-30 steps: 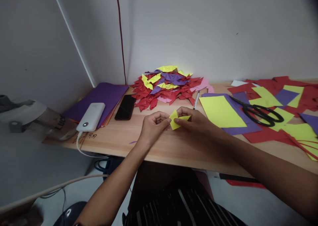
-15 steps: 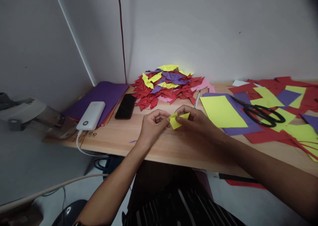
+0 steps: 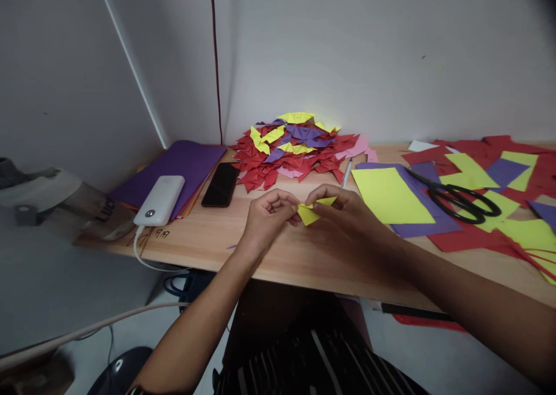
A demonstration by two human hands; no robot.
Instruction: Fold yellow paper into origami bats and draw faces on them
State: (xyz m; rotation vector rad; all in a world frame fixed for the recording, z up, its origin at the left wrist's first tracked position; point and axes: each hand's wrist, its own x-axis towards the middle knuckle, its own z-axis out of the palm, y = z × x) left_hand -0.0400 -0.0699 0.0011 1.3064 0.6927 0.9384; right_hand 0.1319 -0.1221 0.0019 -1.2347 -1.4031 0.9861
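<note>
A small folded piece of yellow paper (image 3: 309,216) is held between my two hands, above the front part of the desk. My left hand (image 3: 271,215) pinches its left end between thumb and fingertips. On the other side, my right hand (image 3: 341,209) grips it with the thumb pressed on the near face and fingers behind. Part of the paper is hidden by my fingers. Beyond the hands lies a heap of folded paper figures (image 3: 260,166) in red, purple, yellow and pink, a few of the yellow ones with drawn faces.
Black scissors (image 3: 460,201) rest on coloured paper scraps at the right, beside a yellow sheet (image 3: 391,195). A pen (image 3: 347,173) lies behind my right hand. To the left are a phone (image 3: 220,185), a white power bank (image 3: 160,201) with cable, and purple sheets (image 3: 191,157).
My right fingers have shifted slightly on the yellow paper, and its top edge now looks folded down more. My left hand keeps its pinch.
</note>
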